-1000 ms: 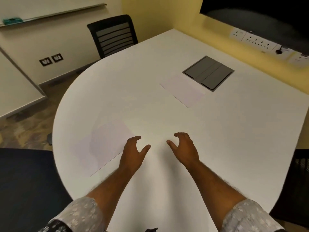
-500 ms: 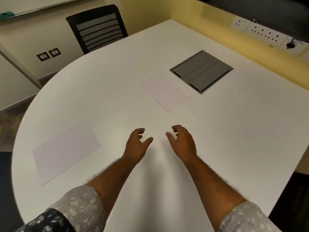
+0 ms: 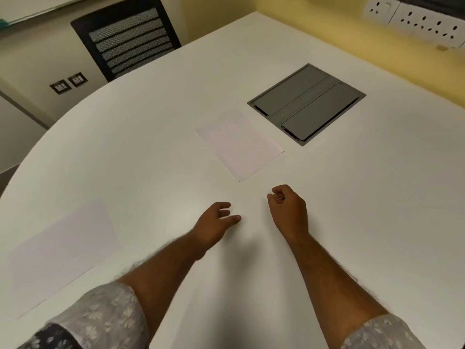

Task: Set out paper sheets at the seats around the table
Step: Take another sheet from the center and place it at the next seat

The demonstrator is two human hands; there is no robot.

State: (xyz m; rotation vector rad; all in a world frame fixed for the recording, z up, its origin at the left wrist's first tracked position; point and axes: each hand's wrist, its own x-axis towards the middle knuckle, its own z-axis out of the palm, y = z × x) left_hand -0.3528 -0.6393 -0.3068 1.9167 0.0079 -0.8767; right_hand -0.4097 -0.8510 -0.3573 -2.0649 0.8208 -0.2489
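While I scan from the biggest thing down, I count one white table [image 3: 151,137] filling most of the view, rounded on its left end, its near and right edges cut off by the frame. One black mesh-backed chair [image 3: 127,37] stands at the far side, only its backrest showing above the table edge. One grey hatch panel [image 3: 307,104] is set flush into the tabletop. Two paper sheets lie flat: the left sheet [image 3: 60,253] near the table's left edge, the centre sheet [image 3: 240,143] just beside the hatch panel's near corner. White on white, the left sheet's outline is faint and I can hardly trace its far edge. On the yellow wall a strip of sockets [image 3: 415,23] runs out of frame at the top right, blurred.

Two hands, both above the bare tabletop between the sheets. My left hand [image 3: 216,224] is half curled, thumb out, nothing in it. My right hand [image 3: 288,207] is now folded into a loose fist, tighter than half a second ago when its fingers were spread; it holds nothing I can see, though the palm is turned away. Since that frame both hands have moved closer to the centre sheet, and the view has pushed forward over the table, dropping the screen off the top.
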